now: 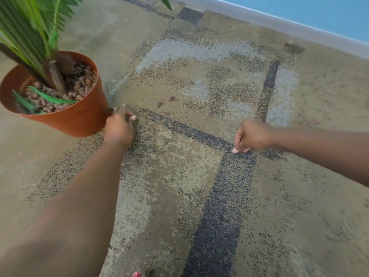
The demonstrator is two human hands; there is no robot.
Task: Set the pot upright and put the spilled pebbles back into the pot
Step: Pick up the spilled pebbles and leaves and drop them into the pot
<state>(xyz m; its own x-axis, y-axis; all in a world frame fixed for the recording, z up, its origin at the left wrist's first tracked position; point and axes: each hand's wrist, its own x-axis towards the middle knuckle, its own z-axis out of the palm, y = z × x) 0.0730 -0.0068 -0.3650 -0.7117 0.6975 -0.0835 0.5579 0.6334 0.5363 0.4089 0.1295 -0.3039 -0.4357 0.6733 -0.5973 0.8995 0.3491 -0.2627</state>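
Observation:
An orange plastic pot (79,118) stands on the carpet at the left, leaning slightly, with a green palm-like plant (30,31) in it and brown pebbles (81,82) filling its top. My left hand (119,126) rests at the pot's lower right side, fingers curled against the carpet; whether it holds pebbles is hidden. My right hand (251,136) is curled into a loose fist low over the carpet, about a forearm's length right of the pot; its contents are hidden. Two small brown pebbles (165,101) lie on the carpet beyond my left hand.
The floor is a patterned beige, grey and dark-blue carpet (199,176). A grey baseboard (299,29) and blue wall (319,11) run along the top right. A small red object (137,274) shows at the bottom edge.

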